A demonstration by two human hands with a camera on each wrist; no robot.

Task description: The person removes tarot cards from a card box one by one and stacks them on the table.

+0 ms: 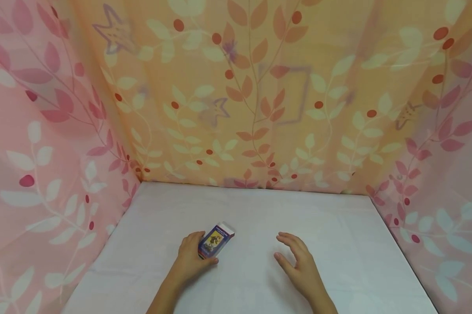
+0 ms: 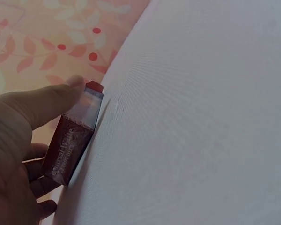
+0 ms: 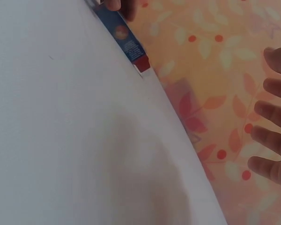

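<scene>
A small tarot deck box (image 1: 215,240), dark blue with a yellow picture on its front, lies on the white table, its white end pointing away and to the right. My left hand (image 1: 191,254) holds it by the sides, thumb on one side and fingers on the other. Seen from the left wrist, the box's dark red side (image 2: 68,147) carries the words "Tarot Deck", and a red flap (image 2: 94,86) sticks out at one end. To the right, my right hand (image 1: 297,266) hovers over the table with fingers spread and nothing in them; its fingers (image 3: 271,112) also show in the right wrist view.
The white table (image 1: 338,235) has a back edge against an orange leaf-patterned curtain (image 1: 251,109). Pink patterned curtains stand at the left (image 1: 43,144) and right (image 1: 448,174) sides. The right hand's shadow falls on the table.
</scene>
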